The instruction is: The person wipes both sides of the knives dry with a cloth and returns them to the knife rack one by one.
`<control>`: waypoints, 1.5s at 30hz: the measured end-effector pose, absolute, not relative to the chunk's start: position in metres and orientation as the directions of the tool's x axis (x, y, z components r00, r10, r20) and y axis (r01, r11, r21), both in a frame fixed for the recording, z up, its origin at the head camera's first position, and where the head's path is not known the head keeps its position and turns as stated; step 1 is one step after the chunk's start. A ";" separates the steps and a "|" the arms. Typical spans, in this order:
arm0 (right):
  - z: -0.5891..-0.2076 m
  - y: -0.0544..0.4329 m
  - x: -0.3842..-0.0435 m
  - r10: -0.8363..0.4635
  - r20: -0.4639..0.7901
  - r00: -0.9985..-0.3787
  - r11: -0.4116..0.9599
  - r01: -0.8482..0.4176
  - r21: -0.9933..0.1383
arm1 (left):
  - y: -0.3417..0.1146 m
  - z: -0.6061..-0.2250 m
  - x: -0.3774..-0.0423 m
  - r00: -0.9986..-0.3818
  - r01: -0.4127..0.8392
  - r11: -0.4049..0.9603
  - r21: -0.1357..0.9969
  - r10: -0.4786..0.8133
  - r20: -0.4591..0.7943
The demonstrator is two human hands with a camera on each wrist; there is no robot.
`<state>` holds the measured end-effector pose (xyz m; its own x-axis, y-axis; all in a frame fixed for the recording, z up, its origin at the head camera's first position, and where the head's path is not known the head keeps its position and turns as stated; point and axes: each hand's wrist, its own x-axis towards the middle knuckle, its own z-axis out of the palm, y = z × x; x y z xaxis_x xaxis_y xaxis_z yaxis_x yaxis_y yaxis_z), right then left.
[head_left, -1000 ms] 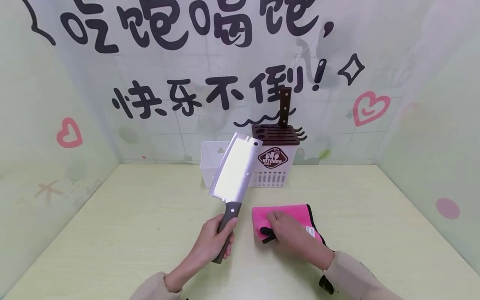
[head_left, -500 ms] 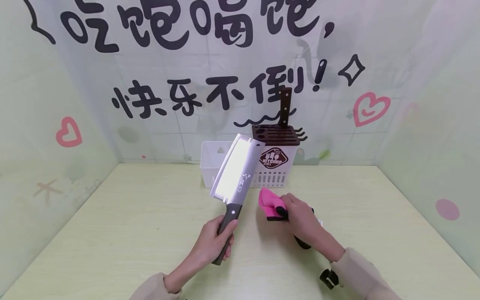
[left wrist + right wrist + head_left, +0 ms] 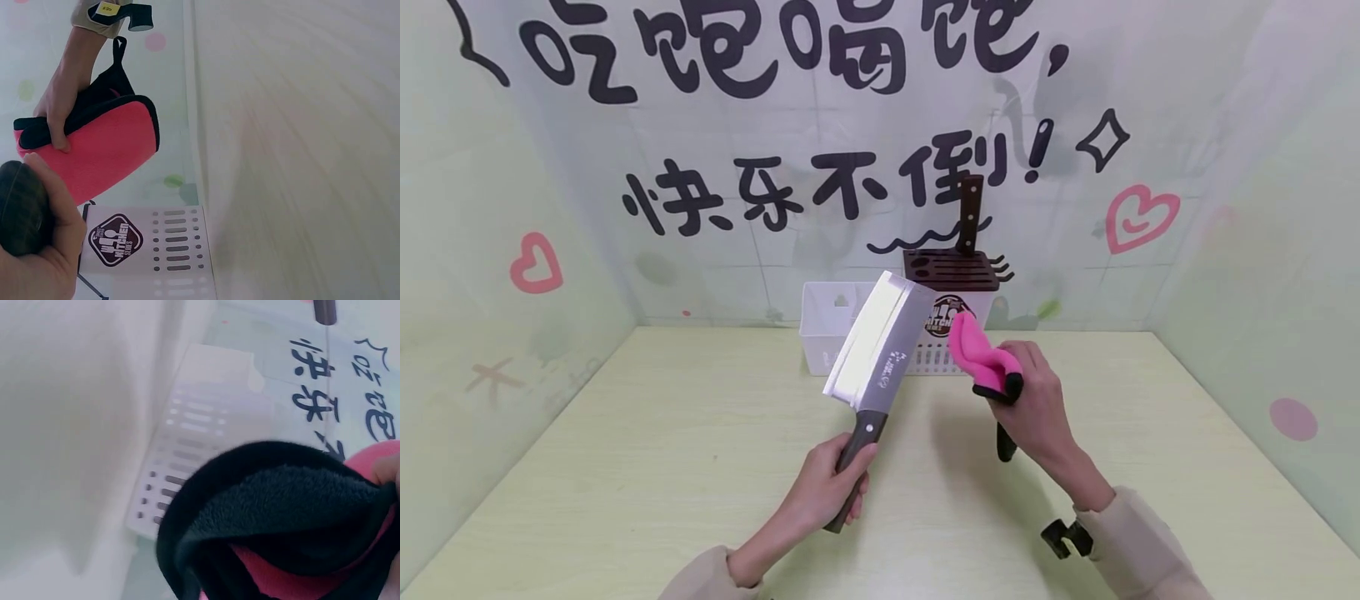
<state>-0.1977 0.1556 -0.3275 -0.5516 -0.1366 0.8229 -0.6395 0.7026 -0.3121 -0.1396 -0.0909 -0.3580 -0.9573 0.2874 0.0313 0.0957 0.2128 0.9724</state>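
Observation:
My left hand [image 3: 831, 487] grips the dark handle of a cleaver [image 3: 880, 342], its broad steel blade slanting up and to the right above the table. In the left wrist view the butt of the handle [image 3: 24, 209] shows between thumb and palm. My right hand [image 3: 1033, 408] holds a folded pink cloth with black edging [image 3: 977, 350] in the air, right of the blade and apart from it. The right wrist view shows the dark fuzzy side of the cloth [image 3: 281, 506]; most of the right fingers are hidden there.
A white knife holder [image 3: 940, 358] with a dark slotted top [image 3: 951, 271] stands against the back wall. One brown-handled knife [image 3: 970, 212] is upright in it, with several hooks on its right side. A white open bin [image 3: 827, 333] adjoins it. Pale table [image 3: 662, 467] lies below.
My right hand has lifted the pink cloth off the table, up and slightly right, and the cloth has bunched. The left hand stays put; the cleaver's blade has turned and tilted slightly right.

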 end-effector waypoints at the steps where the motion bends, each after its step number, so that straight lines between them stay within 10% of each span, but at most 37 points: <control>1: -0.326 0.155 -0.198 -0.132 0.834 -0.536 0.698 -0.647 -0.306 | -0.091 -0.358 -0.139 -0.956 0.094 0.213 0.973 0.294 0.029; 8: -0.314 0.146 -0.195 -0.180 0.919 -0.350 0.657 -0.738 -0.152 | -0.087 -0.359 -0.140 -0.944 0.110 0.215 0.970 0.329 0.035; 17: -0.304 0.122 -0.192 -0.512 0.855 -0.076 0.638 -0.701 0.320 | -0.084 -0.362 -0.140 -0.926 0.141 0.224 0.964 0.374 0.049; 22: -0.304 0.115 -0.187 -0.684 0.723 -0.096 0.569 -0.690 0.447 | -0.082 -0.363 -0.141 -0.916 0.151 0.228 0.962 0.398 0.049; 38: -0.312 0.109 -0.187 -0.739 0.609 -0.288 0.572 -0.746 0.341 | -0.081 -0.363 -0.142 -0.903 0.187 0.246 0.951 0.424 0.068; 45: -0.310 0.109 -0.188 -0.745 0.616 -0.256 0.561 -0.740 0.371 | -0.082 -0.364 -0.142 -0.902 0.197 0.241 0.950 0.425 0.079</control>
